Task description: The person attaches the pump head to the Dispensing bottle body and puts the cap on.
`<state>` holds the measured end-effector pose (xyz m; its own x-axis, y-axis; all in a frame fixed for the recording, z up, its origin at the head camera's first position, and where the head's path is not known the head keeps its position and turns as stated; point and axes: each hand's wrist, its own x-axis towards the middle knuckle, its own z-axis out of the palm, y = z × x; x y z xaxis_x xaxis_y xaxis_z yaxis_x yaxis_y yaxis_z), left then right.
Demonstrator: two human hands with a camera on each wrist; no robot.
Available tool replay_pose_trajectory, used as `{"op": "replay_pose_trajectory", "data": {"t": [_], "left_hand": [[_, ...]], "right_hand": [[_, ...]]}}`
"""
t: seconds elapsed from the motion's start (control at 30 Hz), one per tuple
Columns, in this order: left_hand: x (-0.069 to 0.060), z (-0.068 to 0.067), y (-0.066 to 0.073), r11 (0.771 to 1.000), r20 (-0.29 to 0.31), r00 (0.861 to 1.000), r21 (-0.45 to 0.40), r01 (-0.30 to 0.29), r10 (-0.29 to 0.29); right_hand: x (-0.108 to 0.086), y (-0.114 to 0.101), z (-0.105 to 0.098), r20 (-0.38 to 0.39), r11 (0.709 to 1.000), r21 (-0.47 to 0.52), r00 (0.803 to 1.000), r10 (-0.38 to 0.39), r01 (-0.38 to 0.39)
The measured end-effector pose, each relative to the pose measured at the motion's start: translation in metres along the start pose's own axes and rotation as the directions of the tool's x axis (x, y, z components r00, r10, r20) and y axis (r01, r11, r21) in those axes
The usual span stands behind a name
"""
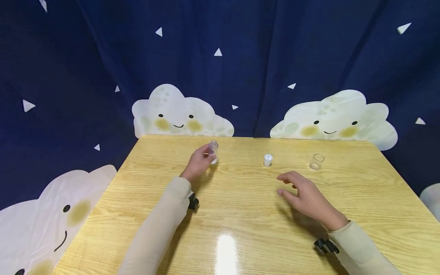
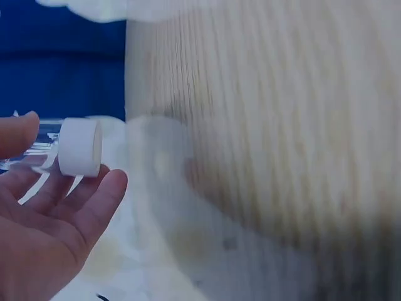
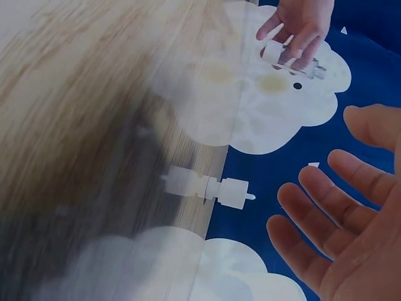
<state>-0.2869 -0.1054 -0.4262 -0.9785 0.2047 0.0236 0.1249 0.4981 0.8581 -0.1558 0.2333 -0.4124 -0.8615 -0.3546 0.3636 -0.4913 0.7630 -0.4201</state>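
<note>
My left hand (image 1: pixel 199 162) grips a small clear bottle (image 1: pixel 213 149) between thumb and fingers, at the back left of the table. In the left wrist view, the bottle's white end (image 2: pixel 79 147) points down toward the tabletop, apart from it. Its narrow clear neck is uppermost. Over the right half of the table hovers my right hand (image 1: pixel 306 196), fingers loosely bent and holding nothing. Beyond its fingertips a small white fitting (image 1: pixel 268 160) stands on the table; the right wrist view shows a thin nub on this white fitting (image 3: pixel 233 193).
A clear, open-topped cup or cover (image 1: pixel 316 162) stands to the right of the white fitting. The glossy wooden table (image 1: pixel 220 206) ends at the back against a dark blue curtain (image 1: pixel 247 68) printed with clouds and triangles.
</note>
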Motion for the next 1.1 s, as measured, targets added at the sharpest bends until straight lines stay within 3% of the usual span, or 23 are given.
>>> {"op": "replay_pose_trajectory", "data": {"t": [0.27,0.4,0.77,1.1], "left_hand": [[-0.012,0.01,0.016,0.986,-0.062,0.989,0.111,-0.125,0.133],[-0.017,0.015,0.02,0.975,-0.057,0.982,0.142,-0.172,0.181],[-0.026,0.029,0.032,0.942,-0.046,0.968,0.247,-0.227,0.245],[-0.022,0.047,0.047,0.916,0.043,0.964,0.302,-0.265,0.264]], "right_hand": [[0.001,0.0,-0.001,0.001,1.0,-0.005,1.0,0.008,-0.008],[0.001,0.001,-0.002,0.004,1.0,-0.005,1.0,0.01,-0.01],[0.002,0.005,-0.003,0.003,1.0,-0.001,1.0,0.011,-0.011],[0.003,0.007,-0.004,0.005,1.0,0.008,1.0,0.02,-0.02]]}}
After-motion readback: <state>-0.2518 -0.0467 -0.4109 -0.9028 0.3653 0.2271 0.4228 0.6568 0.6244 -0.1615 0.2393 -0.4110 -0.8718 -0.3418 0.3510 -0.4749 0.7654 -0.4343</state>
